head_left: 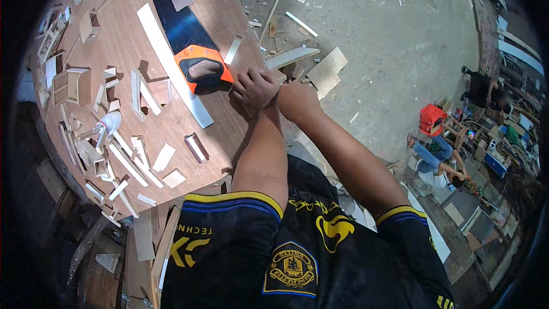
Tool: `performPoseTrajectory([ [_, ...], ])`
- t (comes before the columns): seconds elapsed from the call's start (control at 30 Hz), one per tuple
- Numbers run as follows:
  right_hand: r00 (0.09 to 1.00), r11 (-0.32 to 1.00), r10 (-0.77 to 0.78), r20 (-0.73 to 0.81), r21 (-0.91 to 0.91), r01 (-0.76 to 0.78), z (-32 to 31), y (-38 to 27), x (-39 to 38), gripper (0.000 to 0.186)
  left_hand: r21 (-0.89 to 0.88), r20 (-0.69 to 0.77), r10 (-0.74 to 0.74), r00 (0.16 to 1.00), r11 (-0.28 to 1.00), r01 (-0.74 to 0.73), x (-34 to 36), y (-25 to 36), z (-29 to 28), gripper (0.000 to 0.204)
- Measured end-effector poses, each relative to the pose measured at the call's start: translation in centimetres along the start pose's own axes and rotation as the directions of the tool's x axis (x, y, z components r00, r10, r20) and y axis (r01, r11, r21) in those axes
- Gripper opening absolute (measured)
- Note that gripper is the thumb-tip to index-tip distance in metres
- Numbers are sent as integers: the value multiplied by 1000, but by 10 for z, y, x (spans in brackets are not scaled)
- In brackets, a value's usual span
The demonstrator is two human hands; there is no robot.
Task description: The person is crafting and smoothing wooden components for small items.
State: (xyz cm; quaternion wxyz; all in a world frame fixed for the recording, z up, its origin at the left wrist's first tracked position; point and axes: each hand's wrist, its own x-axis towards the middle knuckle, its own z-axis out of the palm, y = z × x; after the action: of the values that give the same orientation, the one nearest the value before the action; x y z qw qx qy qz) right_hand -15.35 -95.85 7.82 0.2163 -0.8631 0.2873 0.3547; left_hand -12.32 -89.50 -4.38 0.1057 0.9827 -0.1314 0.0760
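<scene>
L hand at table's R edge, fingers bent; R hand against L wrist. Grasp, both: can't tell. Handsaw just past L fingertips, blade twd far edge. Risk: bumped handle could pivot blade into white strip.

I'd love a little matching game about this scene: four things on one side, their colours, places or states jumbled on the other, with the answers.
1. saw
2. long strip
3. left hand
4. floor

A. grey
B. bent fingers, just right of the saw
C. orange and black at one end
D. white, lying alongside the saw

Pairs: 1-C, 2-D, 3-B, 4-A
</scene>
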Motion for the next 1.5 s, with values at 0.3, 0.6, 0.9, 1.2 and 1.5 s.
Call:
performPoseTrajectory([
  [0.3,999,1000,-19,33,-23,19,-21,-10,-32,24,15,72,-4,997,1000,3,2,-11,2,17],
  [0.6,992,999,47,114,-25,-45,-24,-11,-22,24,-9,95,-28,995,1000,29,-4,-11,9,21],
  [0.9,986,991,-57,155,-114,75,-27,-4,-17,23,-10,140,-47,989,999,49,-1,-11,-1,19],
  [1.2,992,995,-6,125,-102,19,-27,-16,-16,26,12,54,-54,997,999,53,8,-12,8,21],
  [1.5,985,990,-67,161,-110,86,-17,-10,-4,22,42,126,-76,989,997,71,1,-16,4,22],
])
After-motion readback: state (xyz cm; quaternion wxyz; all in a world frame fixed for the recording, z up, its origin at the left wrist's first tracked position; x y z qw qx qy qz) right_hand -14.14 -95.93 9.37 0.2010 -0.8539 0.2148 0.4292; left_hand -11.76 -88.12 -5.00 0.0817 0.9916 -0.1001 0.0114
